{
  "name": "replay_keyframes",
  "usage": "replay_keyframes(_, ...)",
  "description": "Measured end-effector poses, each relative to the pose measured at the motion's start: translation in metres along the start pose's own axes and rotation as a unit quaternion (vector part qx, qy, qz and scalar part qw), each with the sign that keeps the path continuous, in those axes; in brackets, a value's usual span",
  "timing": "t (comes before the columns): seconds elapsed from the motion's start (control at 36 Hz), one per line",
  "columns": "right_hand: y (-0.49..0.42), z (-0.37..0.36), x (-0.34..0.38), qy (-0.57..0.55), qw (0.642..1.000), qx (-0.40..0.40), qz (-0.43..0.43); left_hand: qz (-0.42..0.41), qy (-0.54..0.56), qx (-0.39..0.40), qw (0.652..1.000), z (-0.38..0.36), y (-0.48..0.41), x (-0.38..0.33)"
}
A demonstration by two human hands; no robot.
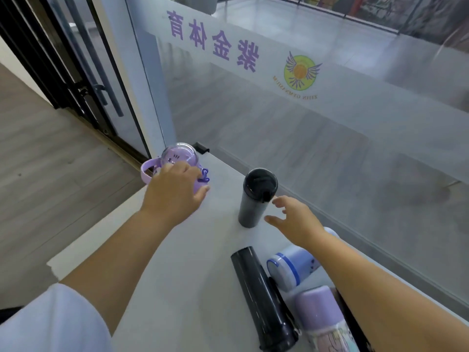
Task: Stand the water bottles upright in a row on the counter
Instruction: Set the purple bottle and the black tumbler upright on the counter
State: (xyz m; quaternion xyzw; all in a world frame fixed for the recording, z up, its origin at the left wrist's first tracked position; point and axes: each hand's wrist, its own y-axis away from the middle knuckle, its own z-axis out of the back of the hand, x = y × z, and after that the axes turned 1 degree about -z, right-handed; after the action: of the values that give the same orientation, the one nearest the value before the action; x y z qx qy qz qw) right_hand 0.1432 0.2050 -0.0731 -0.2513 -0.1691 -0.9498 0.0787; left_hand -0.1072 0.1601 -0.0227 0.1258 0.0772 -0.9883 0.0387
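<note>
2 bottles stand on the table: the purple bottle under the left hand fingers' grip, the black tumbler just beyond the right hand spread fingers; 3 lying bottles remain.

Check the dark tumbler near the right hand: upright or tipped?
Upright. The dark tumbler stands on its base on the counter, black lid facing up. The right hand is open beside it, not touching.
</note>
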Motion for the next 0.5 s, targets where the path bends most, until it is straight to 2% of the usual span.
replay_keyframes(0.11, 0.024, 0.009, -0.016, 0.098, 0.995, -0.002, 0.033, -0.07, 0.022, 0.017, 0.997, -0.024, 0.037, -0.017)
replay_keyframes(0.19, 0.043, 0.01, -0.031, 0.145, 0.988, 0.017, 0.05, -0.124, 0.019, 0.071, 0.99, -0.052, 0.061, -0.028)
replay_keyframes(0.42, 0.07, 0.003, -0.067, 0.27, 0.951, 0.091, 0.12, -0.283, -0.029, 0.199, 0.938, -0.111, 0.103, -0.063)
replay_keyframes(0.5, 0.07, -0.004, -0.072, 0.324, 0.93, 0.12, 0.126, -0.336, -0.059, 0.208, 0.917, -0.118, 0.108, -0.071)
